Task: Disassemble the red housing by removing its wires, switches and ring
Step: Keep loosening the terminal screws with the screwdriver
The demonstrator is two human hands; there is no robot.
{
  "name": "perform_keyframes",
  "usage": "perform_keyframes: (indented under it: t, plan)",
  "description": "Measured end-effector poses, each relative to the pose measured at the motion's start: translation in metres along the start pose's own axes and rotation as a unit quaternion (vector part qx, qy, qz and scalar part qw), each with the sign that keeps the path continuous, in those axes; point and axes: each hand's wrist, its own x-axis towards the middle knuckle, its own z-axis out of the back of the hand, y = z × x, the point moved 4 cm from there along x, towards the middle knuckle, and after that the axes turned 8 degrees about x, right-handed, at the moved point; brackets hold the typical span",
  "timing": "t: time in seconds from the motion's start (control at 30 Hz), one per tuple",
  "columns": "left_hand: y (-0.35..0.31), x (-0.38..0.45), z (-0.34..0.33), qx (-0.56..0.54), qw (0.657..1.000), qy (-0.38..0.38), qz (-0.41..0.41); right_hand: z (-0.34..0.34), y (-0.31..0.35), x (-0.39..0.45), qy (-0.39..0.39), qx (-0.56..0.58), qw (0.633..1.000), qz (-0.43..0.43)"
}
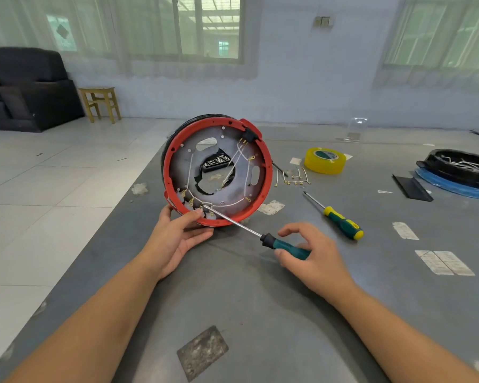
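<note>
Red housing: I see the round red plastic housing [216, 172] with its grey metal plate tipped up on edge on the grey table [260, 313], its open face turned toward me and its lowest rim touching the tabletop.
Left hand: my left hand [174, 239] cups the rim at about 7 o'clock, thumb pressed on the red edge, the other fingers curled loosely beneath it.
Right hand: my right hand [313, 252] pinches the green-handled screwdriver [249, 230] between thumb and fingers, index finger lifted and arched above the handle.
Tool axis: the shaft runs from the handle toward 10 o'clock, its tip meeting the brass terminals [194, 203] at the plate's 7 o'clock edge, just beside my left thumb.
White wires: thin white wires [227, 203] lie attached across the plate.
Nearer hand: the left is on the work; the right stands off by the length of the shaft.
Judgement: I reckon a terminal screw comes out next; the tip could slip toward the thumb.
Spare tool: a yellow-and-green screwdriver [340, 221] lies at 3 o'clock, well apart.
</note>
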Motion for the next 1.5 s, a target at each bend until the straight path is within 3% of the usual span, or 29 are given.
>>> perform_keyframes:
  t: [0.1,0.23,0.4,0.57,0.67,0.9,1.13,1.33,1.5]
  plan:
    - [-0.001,-0.002,-0.001,0.001,1.0,0.006,0.001,0.001,-0.003,-0.001,0.001,0.148,0.986,-0.074]
    - [0.001,-0.004,-0.002,0.005,1.0,0.004,0.002,0.009,-0.004,0.004,-0.031,0.314,0.944,-0.091]
    - [0.003,-0.004,-0.002,0.009,1.0,-0.007,0.002,0.005,-0.017,0.012,-0.094,0.495,0.85,-0.156]
    - [0.003,0.0,-0.001,-0.002,1.0,0.012,0.011,-0.016,-0.016,0.025,-0.183,0.585,0.764,-0.201]
    - [0.002,0.0,0.002,-0.015,0.999,0.022,0.017,-0.025,-0.013,0.035,-0.218,0.6,0.74,-0.212]
    - [0.0,-0.003,0.001,0.017,0.998,0.04,0.037,-0.024,-0.01,0.036,-0.215,0.558,0.783,-0.17]
    - [-0.004,-0.003,-0.001,0.083,0.997,-0.004,0.008,-0.001,-0.008,0.038,-0.247,0.511,0.815,-0.118]
    - [-0.011,-0.007,0.001,0.128,0.99,-0.051,-0.021,0.002,-0.003,0.035,-0.234,0.501,0.829,-0.09]
    - [-0.009,-0.009,0.005,0.142,0.985,-0.098,0.019,-0.004,-0.004,0.033,-0.211,0.509,0.829,-0.096]
